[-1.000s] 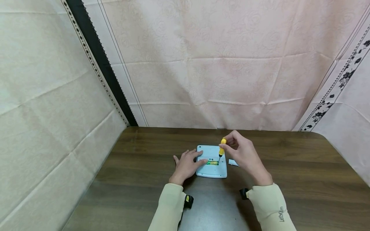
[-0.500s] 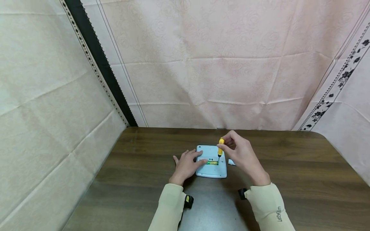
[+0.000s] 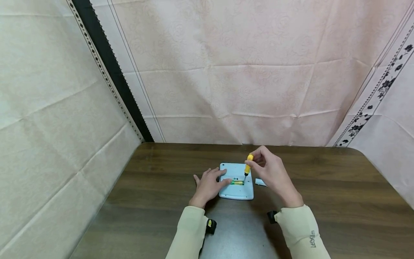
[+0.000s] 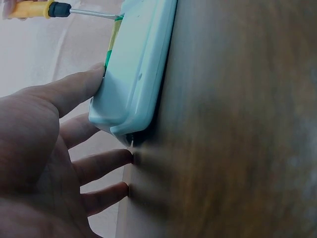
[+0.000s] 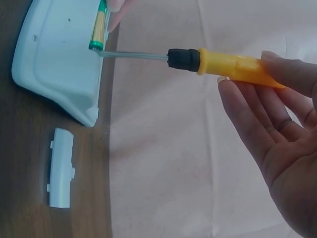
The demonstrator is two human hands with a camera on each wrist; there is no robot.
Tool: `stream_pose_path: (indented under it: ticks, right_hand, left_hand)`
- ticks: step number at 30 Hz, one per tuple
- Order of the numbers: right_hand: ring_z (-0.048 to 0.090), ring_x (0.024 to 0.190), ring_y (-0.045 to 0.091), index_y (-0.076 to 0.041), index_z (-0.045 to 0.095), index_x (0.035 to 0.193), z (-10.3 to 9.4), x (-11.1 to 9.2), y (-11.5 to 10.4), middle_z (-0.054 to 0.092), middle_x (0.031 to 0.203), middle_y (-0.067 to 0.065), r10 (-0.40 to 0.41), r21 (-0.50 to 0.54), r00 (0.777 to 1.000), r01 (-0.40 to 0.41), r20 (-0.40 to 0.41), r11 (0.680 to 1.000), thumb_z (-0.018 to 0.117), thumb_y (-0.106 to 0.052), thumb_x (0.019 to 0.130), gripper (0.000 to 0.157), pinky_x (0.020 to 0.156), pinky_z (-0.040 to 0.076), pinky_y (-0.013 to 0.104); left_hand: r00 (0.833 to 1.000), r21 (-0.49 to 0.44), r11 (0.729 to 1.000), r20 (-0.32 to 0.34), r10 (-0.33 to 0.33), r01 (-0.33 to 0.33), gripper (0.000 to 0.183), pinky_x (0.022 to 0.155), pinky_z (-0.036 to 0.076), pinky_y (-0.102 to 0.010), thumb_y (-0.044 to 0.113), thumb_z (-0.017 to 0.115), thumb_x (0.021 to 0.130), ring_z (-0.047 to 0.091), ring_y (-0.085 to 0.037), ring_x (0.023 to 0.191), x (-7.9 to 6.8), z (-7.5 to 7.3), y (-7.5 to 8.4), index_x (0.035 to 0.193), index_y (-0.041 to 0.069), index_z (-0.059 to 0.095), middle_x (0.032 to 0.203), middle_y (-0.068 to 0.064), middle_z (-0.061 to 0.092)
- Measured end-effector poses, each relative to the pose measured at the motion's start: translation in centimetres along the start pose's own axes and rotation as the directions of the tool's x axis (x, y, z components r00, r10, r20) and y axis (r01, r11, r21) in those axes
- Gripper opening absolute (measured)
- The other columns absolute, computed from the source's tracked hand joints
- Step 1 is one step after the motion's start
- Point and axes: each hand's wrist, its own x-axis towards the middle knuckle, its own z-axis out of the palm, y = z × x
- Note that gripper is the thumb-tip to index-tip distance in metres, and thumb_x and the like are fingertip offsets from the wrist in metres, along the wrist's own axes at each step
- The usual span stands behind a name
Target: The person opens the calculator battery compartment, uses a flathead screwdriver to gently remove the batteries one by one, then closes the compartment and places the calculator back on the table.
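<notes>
A light-blue plastic device [image 3: 236, 193], shaped like a desk calculator, lies back side up on the table with its battery slot uncovered. In the slot sits a green and gold battery [image 5: 98, 30]. My left hand [image 3: 208, 186] rests at the device's left side, fingers spread; its thumb [image 4: 81, 88] presses by the battery, and two other fingertips touch the table. Between thumb and fingertips, my right hand [image 3: 274, 175] pinches the yellow handle of a screwdriver [image 5: 230, 65]. The screwdriver's metal tip is right at the battery's right end.
A small light-blue battery cover [image 5: 61, 168] with tabs lies right of the device, partly behind the right hand in the head view. Brown wood-grain table [image 3: 155, 216] surrounds the device. Pale patterned cloth [image 3: 258, 90] hangs behind the table's far edge.
The screwdriver and right hand shifted slightly left, then back slightly right, with the tip staying by the battery's end. My left hand and the device have kept their place.
</notes>
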Motion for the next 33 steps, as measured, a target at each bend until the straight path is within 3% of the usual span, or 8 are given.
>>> stream_pose_path:
  ticks: [9, 15, 24, 33]
  right_hand:
    - [0.069, 0.097, 0.025, -0.007, 0.06, 0.118, -0.6, 0.0, 1.2, 0.07, 0.109, 0.01, 0.092, 0.035, 0.996, -0.091, -0.014, 0.995, 0.079, -0.01, 0.098, 0.028, 0.083, 0.058, 0.026]
    - [0.07, 0.094, 0.029, -0.002, 0.058, 0.12, -1.0, 0.1, 2.0, 0.069, 0.109, 0.013, 0.129, 0.128, 0.991, -0.126, -0.017, 0.984, 0.076, -0.009, 0.1, 0.027, 0.078, 0.058, 0.019]
    - [0.073, 0.087, 0.028, 0.002, 0.058, 0.121, -1.2, 0.1, 2.8, 0.068, 0.108, 0.017, 0.136, 0.19, 0.99, -0.126, -0.036, 0.974, 0.076, -0.007, 0.1, 0.029, 0.076, 0.061, 0.024]
    - [0.07, 0.096, 0.043, 0.002, 0.059, 0.121, -1.1, 0.1, 2.8, 0.068, 0.108, 0.017, 0.135, 0.208, 0.99, -0.122, -0.048, 0.971, 0.076, -0.006, 0.1, 0.029, 0.078, 0.063, 0.029]
  left_hand:
    - [1.0, -0.012, 1.0, -0.003, 0.017, -0.017, 0.054, 0.113, -0.001, -0.085, 0.047, 0.068, 0.104, 0.034, -0.045, 0.153, 0.0, 0.0, 0.0, 0.149, 0.018, 0.065, 0.16, -0.014, 0.05]
    - [1.0, -0.012, 1.0, -0.005, 0.018, -0.019, 0.053, 0.113, -0.001, -0.085, 0.046, 0.068, 0.104, 0.034, -0.045, 0.153, 0.0, -0.1, 0.0, 0.149, 0.018, 0.066, 0.16, -0.014, 0.05]
    - [1.0, -0.017, 1.0, -0.004, 0.02, -0.02, 0.053, 0.112, -0.002, -0.085, 0.046, 0.068, 0.104, 0.033, -0.045, 0.153, -0.1, -0.1, -0.1, 0.149, 0.017, 0.065, 0.161, -0.015, 0.049]
    - [1.0, -0.014, 1.0, -0.005, 0.023, -0.023, 0.053, 0.112, -0.002, -0.085, 0.046, 0.068, 0.104, 0.034, -0.046, 0.153, -0.1, -0.1, -0.1, 0.149, 0.018, 0.065, 0.16, -0.015, 0.05]
